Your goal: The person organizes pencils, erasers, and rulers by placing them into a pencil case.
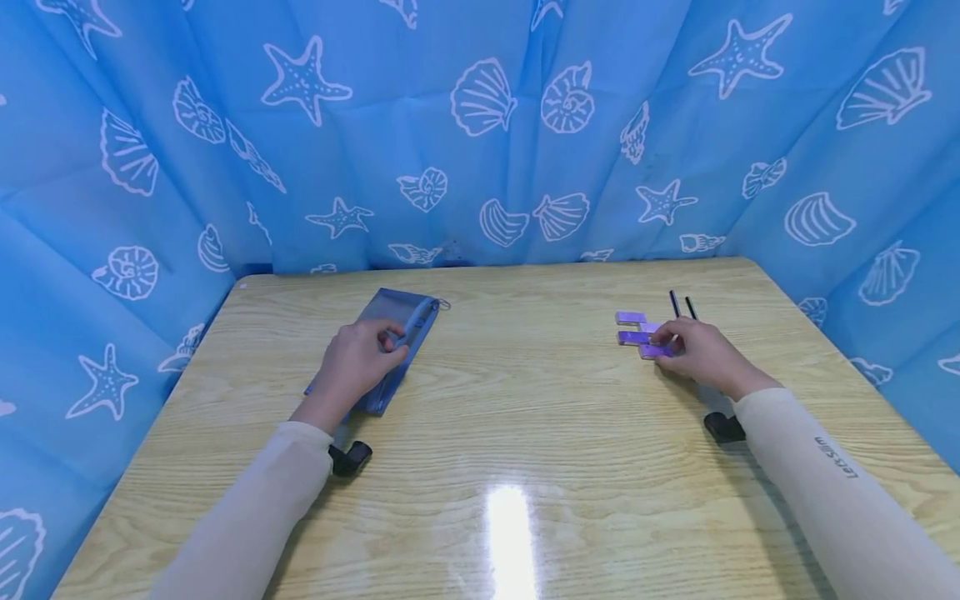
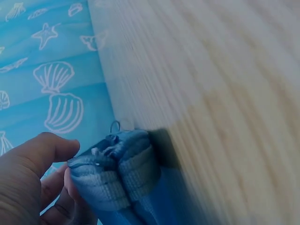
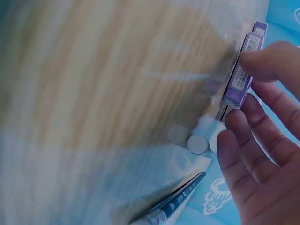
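In the head view my left hand [image 1: 356,358] is at the blue zip pouch [image 1: 385,393] on the table's left side. The left wrist view shows thumb and finger pinching the edge of the pouch [image 2: 101,190] near its zip end, where a small ring [image 2: 115,125] hangs. On the right, my right hand [image 1: 705,354] holds a small purple box [image 1: 655,352]. In the right wrist view the thumb lies over the white barcode label of that box [image 3: 240,77], with fingers along its other side. More purple boxes [image 1: 630,317] lie beside it.
Two slim dark pencils [image 1: 674,303] lie just beyond my right hand; one pencil [image 3: 187,188] shows lettering in the right wrist view. A small white round piece [image 3: 198,144] lies near the fingertips. A blue shell-print curtain [image 1: 495,158] hangs behind the wooden table [image 1: 510,392].
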`<state>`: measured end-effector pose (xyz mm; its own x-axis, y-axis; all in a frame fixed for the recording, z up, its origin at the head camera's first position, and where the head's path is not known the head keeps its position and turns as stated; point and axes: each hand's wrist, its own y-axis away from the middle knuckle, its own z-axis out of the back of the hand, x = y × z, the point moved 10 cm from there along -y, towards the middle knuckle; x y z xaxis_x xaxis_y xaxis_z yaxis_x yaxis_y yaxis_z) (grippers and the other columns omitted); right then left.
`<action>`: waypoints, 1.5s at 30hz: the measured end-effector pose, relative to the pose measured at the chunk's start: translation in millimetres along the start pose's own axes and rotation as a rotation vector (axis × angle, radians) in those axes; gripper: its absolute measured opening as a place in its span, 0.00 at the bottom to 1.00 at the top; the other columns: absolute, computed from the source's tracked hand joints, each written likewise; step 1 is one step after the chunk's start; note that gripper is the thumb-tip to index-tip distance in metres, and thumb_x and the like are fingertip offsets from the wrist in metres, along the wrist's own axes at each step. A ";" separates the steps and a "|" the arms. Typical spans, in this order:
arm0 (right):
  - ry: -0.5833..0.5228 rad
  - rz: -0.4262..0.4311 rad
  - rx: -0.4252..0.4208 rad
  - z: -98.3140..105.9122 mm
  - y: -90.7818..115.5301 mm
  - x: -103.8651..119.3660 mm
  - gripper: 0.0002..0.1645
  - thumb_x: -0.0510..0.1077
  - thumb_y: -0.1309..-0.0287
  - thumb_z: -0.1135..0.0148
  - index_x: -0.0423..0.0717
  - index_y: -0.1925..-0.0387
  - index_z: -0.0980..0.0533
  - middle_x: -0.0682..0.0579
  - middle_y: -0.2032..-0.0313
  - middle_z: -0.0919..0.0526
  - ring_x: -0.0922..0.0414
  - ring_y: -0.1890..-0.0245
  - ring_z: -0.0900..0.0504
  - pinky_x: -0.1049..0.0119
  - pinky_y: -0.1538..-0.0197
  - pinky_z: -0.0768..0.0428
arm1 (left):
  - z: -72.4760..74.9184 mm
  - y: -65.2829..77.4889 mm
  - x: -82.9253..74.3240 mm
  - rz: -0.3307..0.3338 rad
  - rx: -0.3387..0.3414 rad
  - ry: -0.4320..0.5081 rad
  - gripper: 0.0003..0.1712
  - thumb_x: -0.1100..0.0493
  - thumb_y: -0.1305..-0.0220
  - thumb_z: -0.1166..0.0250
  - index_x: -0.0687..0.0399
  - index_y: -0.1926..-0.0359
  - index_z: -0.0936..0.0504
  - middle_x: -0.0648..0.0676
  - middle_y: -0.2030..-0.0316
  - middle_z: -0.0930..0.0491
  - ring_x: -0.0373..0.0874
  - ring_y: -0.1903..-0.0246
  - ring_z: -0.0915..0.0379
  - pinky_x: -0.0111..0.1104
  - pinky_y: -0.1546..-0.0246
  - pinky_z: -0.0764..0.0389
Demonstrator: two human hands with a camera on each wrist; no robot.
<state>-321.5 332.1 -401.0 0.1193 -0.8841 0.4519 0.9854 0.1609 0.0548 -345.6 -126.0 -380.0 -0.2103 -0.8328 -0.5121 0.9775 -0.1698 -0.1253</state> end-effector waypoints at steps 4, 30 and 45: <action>-0.001 -0.019 0.010 -1.1 -0.1 -3.6 0.15 0.40 0.42 0.34 0.37 0.54 0.21 0.41 0.58 0.20 0.49 0.60 0.23 0.55 0.59 0.24 | -2.5 -1.6 -1.0 0.010 -0.008 0.000 0.14 0.50 0.39 0.33 0.47 0.53 0.15 0.46 0.71 0.20 0.41 0.84 0.34 0.34 0.81 0.33; -0.048 -0.028 0.054 -8.8 4.0 -1.0 0.16 0.41 0.44 0.34 0.36 0.56 0.22 0.46 0.63 0.19 0.54 0.64 0.23 0.61 0.62 0.24 | 0.3 1.3 -0.6 0.040 -0.105 0.141 0.15 0.57 0.44 0.37 0.49 0.56 0.12 0.46 0.72 0.18 0.40 0.88 0.41 0.29 0.86 0.39; -0.076 -0.010 0.018 -9.6 -0.2 10.5 0.16 0.42 0.43 0.35 0.36 0.55 0.22 0.46 0.63 0.19 0.54 0.63 0.24 0.64 0.61 0.24 | 13.9 3.9 -3.7 0.013 -0.190 0.167 0.11 0.59 0.47 0.37 0.49 0.63 0.11 0.47 0.74 0.19 0.42 0.84 0.32 0.32 0.83 0.33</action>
<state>-319.3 318.6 -404.8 0.0996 -0.8497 0.5178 0.9840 0.1613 0.0754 -340.7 -130.9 -366.8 -0.2128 -0.7330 -0.6461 0.9627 -0.0441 -0.2670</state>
